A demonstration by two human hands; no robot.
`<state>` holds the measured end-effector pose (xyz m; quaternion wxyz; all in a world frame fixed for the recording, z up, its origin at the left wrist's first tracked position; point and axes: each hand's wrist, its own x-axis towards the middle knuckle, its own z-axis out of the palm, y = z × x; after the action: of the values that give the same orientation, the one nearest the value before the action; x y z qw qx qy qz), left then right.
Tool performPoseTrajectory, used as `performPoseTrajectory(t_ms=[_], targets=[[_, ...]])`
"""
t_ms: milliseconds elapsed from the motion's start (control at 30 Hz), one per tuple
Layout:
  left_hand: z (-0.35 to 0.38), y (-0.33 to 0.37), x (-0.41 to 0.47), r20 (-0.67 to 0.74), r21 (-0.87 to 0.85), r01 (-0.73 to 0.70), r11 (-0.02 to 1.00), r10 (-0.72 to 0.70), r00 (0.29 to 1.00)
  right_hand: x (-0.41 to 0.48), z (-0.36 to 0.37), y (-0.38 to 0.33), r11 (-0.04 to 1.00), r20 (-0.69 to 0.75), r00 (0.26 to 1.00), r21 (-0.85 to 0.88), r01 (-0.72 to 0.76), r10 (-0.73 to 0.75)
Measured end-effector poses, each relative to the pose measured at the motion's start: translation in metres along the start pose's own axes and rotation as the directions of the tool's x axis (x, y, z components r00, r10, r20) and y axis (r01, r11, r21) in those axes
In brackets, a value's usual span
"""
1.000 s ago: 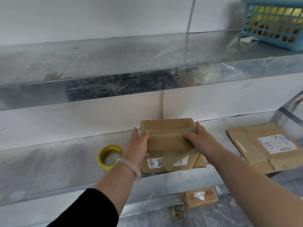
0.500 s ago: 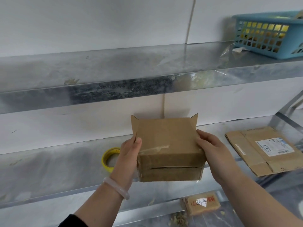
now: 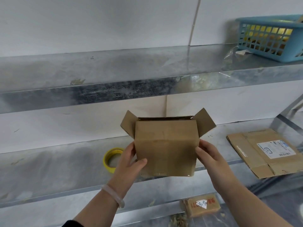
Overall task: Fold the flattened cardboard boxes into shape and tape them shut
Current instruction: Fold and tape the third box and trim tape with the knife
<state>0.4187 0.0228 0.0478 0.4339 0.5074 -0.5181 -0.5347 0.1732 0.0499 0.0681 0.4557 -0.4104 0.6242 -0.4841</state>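
A small brown cardboard box (image 3: 165, 148) is held up in front of the middle shelf, its far end open with two side flaps splayed outward. My left hand (image 3: 131, 158) grips its left side, thumb on the near face. On the box's right side, my right hand (image 3: 207, 154) holds it with fingers behind. A roll of yellow tape (image 3: 113, 158) lies on the shelf just left of my left hand. One flattened cardboard box (image 3: 262, 152) with a white label lies on the shelf at the right.
The metal middle shelf (image 3: 49, 171) runs across the view, with an upper metal shelf (image 3: 98, 76) above it. A blue plastic basket (image 3: 270, 36) stands at the upper shelf's right end. A small taped package (image 3: 202, 205) lies below.
Both hands lifted the box off the shelf and turned it. Its taped face now points toward me and the open end with splayed flaps points away.
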Motion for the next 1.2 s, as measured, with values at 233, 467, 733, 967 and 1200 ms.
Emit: performPoseTrajectory(t_ms=[233, 467, 733, 967, 1200], targets=[[0.006, 0.009, 0.004, -0.028, 0.035, -0.048, 0.998, 0.049, 0.998, 0.018, 0.001, 0.009, 0.983, -0.096, 0.991, -0.147, -0.107, 0.094], [-0.019, 0.022, 0.027, -0.094, 0.681, -0.283, 0.676, 0.463, 0.881, 0.029, -0.008, -0.019, 0.597, -0.076, 0.809, -0.716, 0.363, -0.583], [-0.028, 0.03, 0.049, 0.079, 0.789, -0.318, 0.526, 0.426, 0.901, 0.055, -0.012, -0.016, 0.384, 0.171, 0.876, -0.849, 0.364, -0.452], [-0.039, 0.031, 0.046, 0.257, 0.737, -0.547, 0.397, 0.584, 0.77, 0.045, -0.018, -0.007, 0.183, 0.361, 0.622, -0.748, 0.639, -0.695], [-0.044, 0.043, 0.058, 0.262, 0.685, -0.34, 0.644, 0.218, 0.94, 0.041, -0.011, -0.043, 0.795, 0.269, 0.955, -0.55, 0.256, -0.122]])
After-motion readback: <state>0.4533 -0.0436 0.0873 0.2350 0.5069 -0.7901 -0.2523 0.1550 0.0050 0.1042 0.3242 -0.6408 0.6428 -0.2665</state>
